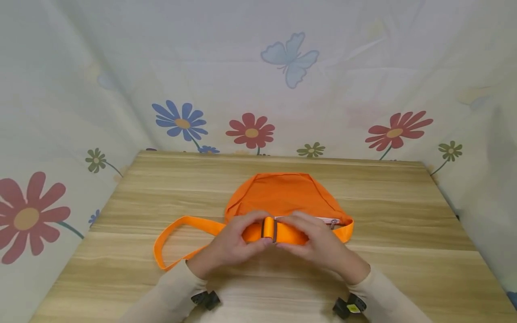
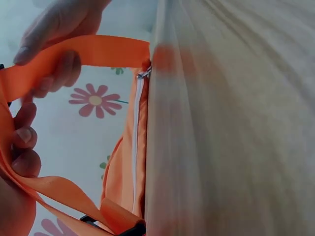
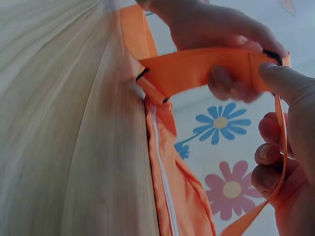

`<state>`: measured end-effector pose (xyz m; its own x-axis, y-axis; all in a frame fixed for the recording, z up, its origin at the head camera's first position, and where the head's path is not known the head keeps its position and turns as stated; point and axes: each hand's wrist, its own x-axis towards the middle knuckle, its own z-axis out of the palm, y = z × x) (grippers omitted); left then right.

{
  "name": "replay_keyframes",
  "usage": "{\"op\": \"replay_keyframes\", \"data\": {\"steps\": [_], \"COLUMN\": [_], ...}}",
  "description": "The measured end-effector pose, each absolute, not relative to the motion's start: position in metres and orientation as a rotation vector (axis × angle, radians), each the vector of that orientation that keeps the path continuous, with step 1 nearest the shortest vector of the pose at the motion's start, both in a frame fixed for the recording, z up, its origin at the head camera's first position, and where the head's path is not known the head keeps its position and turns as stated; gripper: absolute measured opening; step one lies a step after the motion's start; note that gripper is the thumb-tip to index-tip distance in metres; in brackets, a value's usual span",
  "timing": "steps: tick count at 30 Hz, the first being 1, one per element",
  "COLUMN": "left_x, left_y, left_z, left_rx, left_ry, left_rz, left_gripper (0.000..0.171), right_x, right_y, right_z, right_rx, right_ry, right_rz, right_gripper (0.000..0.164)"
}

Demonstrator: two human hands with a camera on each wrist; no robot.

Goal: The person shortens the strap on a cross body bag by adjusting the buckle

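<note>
An orange bag (image 1: 282, 193) lies on the wooden table, its white zipper facing the person. My left hand (image 1: 234, 242) pinches the bag's orange webbing strap (image 2: 113, 50) between thumb and fingers, just left of a dark strap slider (image 1: 269, 229). Across from it, my right hand (image 1: 317, 237) grips the strap on the slider's other side. In the right wrist view the right thumb (image 3: 285, 81) presses on the strap by the slider. A loop of strap hangs off to the left. The palms of both hands are partly hidden.
The wooden table (image 1: 396, 197) reaches back to a white cloth backdrop (image 1: 210, 67) printed with flowers and a butterfly. Another dark buckle (image 2: 133, 230) sits low on the strap by the bag. A zipper pull (image 1: 334, 222) lies at the bag's right end.
</note>
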<state>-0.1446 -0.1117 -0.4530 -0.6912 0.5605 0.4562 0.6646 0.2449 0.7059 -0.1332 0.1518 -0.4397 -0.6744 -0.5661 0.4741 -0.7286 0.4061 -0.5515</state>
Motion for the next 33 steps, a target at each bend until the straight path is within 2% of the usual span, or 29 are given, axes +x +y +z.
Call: {"op": "replay_keyframes", "data": {"steps": [7,12,21,33], "left_x": [-0.145,-0.147,-0.148,-0.147], "left_y": [-0.122,-0.123,-0.119,-0.112], "left_z": [-0.451,-0.454,-0.458,-0.457], "left_rx": [-1.059,-1.115,-1.212,-1.201], "left_ry": [-2.407,-2.353,-2.337,-2.378], "left_rz": [-1.527,-1.549,-1.609,-1.523], "left_gripper": [0.040,0.043,0.047,0.050], "right_x": [-0.139,-0.141,-0.139,-0.139], "right_y": [0.166,0.170,0.165,0.152], "right_z": [-0.445,-0.448,-0.449,-0.445], "right_rx": [1.148,1.164,1.200,1.236], "right_ry": [-2.378,-2.333,-2.306,-2.310], "right_rz": [1.112,1.118,1.204,1.152], "right_gripper": [0.054,0.047,0.051,0.043]}}
